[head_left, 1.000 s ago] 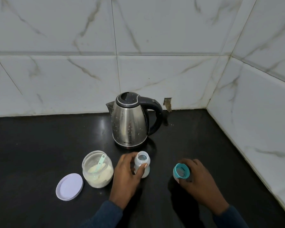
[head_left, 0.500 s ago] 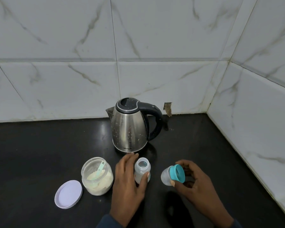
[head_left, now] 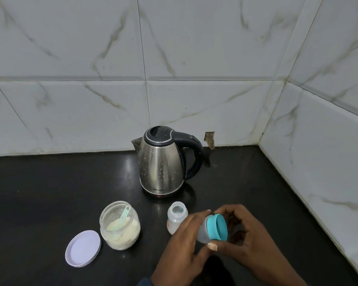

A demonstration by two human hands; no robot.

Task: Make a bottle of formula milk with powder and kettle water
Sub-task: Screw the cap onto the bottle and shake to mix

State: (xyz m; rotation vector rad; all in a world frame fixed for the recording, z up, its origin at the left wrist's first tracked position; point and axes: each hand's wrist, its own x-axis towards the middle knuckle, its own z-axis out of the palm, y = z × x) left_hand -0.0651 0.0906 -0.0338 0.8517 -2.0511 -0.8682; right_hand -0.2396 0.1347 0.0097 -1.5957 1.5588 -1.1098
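Bottle: the small clear baby bottle (head_left: 176, 218) stood upright and uncapped on the black table (head_left: 50, 193), at 6 o'clock from the kettle and just beside it.
Cap: the teal ring with its clear dome cover (head_left: 213, 229) was held off the table, tilted on its side, at 3 o'clock from the bottle.
Right hand: the right hand (head_left: 254, 242) had its grip curled round the teal ring, thumb under the lower edge and fingers over the top.
Left hand: the left hand (head_left: 184, 244) had its grip on the clear dome end of the same cap, fingertips at the top edge; it lay in front of the bottle's lower side, and whether it touched the bottle could not be told.
Kettle: the steel kettle (head_left: 161, 166) with black lid and handle stood upright near the back wall, spout toward 9 o'clock, handle toward 3 o'clock.
Powder jar: the open clear jar (head_left: 120, 226) sat at 9 o'clock from the bottle, near it but apart, part filled with pale powder.
Scoop: 1 pale green scoop (head_left: 123, 216) leaned inside the jar, handle up toward 1 o'clock.
Jar lid: the white lid (head_left: 83, 248) lay flat on the table at 8 o'clock from the jar, just beside it.
Wall: marbled white tiles (head_left: 91, 100) ran behind and along the right side of the table.
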